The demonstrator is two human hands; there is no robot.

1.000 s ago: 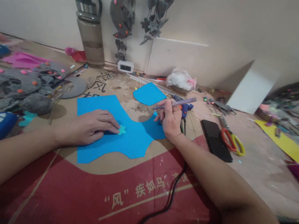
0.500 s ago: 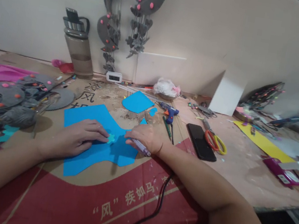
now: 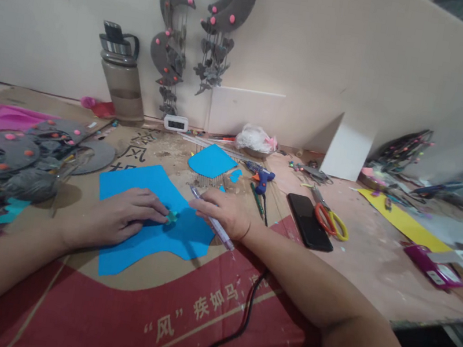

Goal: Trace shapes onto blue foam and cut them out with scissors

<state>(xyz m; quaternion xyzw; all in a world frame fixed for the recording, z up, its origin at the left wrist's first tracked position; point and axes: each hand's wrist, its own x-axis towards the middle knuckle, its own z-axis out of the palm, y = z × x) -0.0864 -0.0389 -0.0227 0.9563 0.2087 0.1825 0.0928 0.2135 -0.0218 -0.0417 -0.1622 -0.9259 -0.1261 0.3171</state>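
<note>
A blue sheet (image 3: 142, 180) with curved cut edges lies on the cardboard in front of me. My left hand (image 3: 130, 216) rests on it, thumb and fingertips closed at the edge of a small teal flower-shaped cutout (image 3: 171, 218), which looks slightly tilted. My right hand (image 3: 223, 213) grips a pale purple pen (image 3: 222, 233). The pen slants across the hand, one end pointing up and left above the sheet, the other sticking out below the palm. A smaller blue piece (image 3: 212, 160) lies beyond the sheet.
Right of my hand are a blue glue gun (image 3: 263, 181), a black phone (image 3: 309, 221) and orange-yellow scissors (image 3: 332, 220). A black cable (image 3: 227, 337) runs to the front. Grey felt pieces (image 3: 6, 152) pile up at left; a bottle (image 3: 122, 86) stands behind.
My right hand has turned the pen, so its upper end now shows above the fingers. The flower cutout has tilted at my left fingertips. The view has shifted slightly.
</note>
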